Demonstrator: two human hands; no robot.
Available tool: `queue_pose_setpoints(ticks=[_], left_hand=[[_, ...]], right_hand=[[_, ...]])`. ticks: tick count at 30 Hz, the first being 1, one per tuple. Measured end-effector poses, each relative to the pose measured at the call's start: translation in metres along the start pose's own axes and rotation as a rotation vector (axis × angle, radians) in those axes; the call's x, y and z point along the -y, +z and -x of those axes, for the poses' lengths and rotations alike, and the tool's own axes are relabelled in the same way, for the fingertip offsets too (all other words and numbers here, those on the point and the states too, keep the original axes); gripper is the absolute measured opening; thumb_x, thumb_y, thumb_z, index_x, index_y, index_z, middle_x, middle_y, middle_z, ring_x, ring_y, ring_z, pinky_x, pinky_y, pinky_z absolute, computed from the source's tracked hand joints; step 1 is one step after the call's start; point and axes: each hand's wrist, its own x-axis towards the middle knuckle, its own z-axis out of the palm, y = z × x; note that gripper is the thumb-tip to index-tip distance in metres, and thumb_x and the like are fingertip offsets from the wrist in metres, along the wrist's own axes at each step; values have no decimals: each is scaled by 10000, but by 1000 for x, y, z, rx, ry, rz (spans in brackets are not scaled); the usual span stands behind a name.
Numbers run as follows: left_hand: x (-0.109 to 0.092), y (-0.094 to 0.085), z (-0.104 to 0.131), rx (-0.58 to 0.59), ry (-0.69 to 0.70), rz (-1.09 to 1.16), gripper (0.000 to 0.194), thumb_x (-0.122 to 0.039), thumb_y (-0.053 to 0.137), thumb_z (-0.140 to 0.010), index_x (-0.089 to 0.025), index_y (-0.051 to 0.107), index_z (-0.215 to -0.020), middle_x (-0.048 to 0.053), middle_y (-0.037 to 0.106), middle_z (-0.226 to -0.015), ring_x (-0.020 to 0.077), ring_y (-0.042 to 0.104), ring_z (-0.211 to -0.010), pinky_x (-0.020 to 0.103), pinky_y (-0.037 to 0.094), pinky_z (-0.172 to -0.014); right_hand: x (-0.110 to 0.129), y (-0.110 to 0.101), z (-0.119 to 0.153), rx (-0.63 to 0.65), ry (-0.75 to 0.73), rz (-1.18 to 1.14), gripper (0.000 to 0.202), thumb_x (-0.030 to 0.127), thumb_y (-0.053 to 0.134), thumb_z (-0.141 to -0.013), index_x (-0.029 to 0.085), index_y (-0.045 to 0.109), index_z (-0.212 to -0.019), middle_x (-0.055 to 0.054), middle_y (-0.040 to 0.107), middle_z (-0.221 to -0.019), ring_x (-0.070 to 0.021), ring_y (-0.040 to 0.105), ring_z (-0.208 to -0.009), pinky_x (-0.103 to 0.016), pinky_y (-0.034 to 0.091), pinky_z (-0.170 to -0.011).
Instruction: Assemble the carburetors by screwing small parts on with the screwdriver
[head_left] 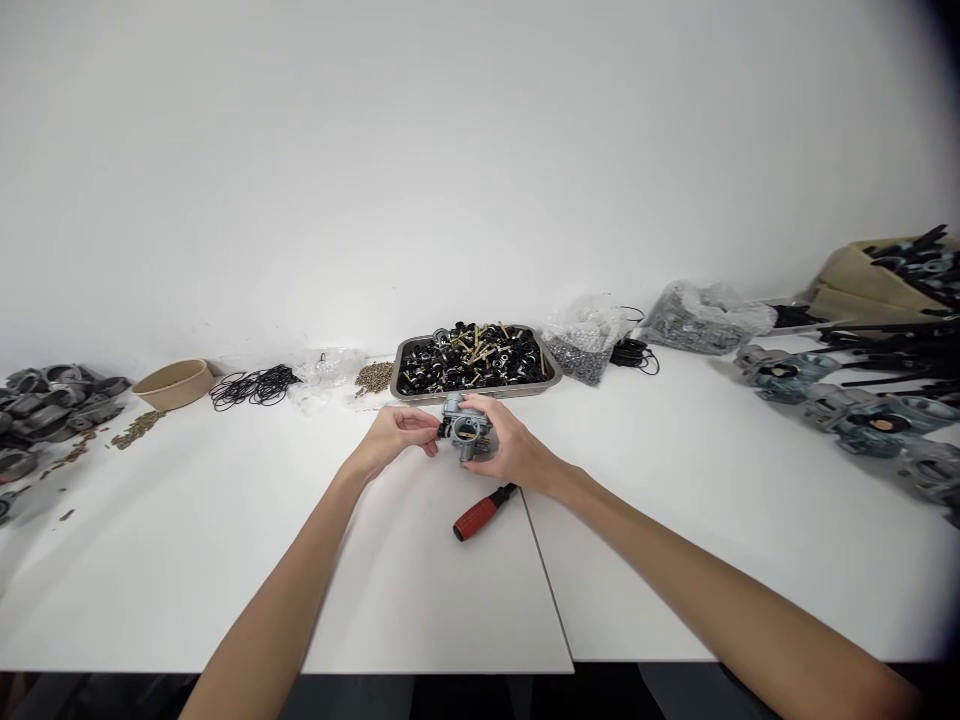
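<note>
Red screwdriver (477, 519) on the surface (247, 560) nearest me, likely parked within reach. Beyond it, my right hand (511, 446) clamps the carburetor (459, 430), apparently steadying it while my left hand (394, 438) pinches its black fitting (444, 429); parts tray (480, 394) behind, presumably kept handy.

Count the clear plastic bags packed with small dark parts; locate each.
2: one bag just right of the metal tray, a second bag farther right; others may be hidden.
</note>
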Motion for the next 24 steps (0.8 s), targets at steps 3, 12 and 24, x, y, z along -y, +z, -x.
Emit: queue_pose_setpoints(ticks=[3,12,24], left_hand=[[-2,0,1,-4,-4,-14,334,-319,797,-704,-74,721,-918,104,718,-698,184,670,-641,317,527,-721],[0,-6,0,-16,8,12,312,-271,814,-677,-79,723,-905,106,723,-702,187,677,-647,323,531,-736],[3,-2,0,-28,11,61,310,-263,845,-616,-85,745,-850,93,708,-659,183,656,-635,331,513,-736]], right_hand=[[-1,0,0,-1,-3,-2,796,184,808,-684,277,379,-1348,-103,442,-1399,-291,418,-1325,-484,373,-1112],[-2,-1,1,12,11,-5,777,209,801,-698,286,388,-1352,-104,427,-1418,-297,392,-1352,-499,359,-1121],[1,0,0,34,32,-52,774,203,790,-689,287,382,-1341,-90,454,-1391,-295,439,-1302,-485,388,-1091]])
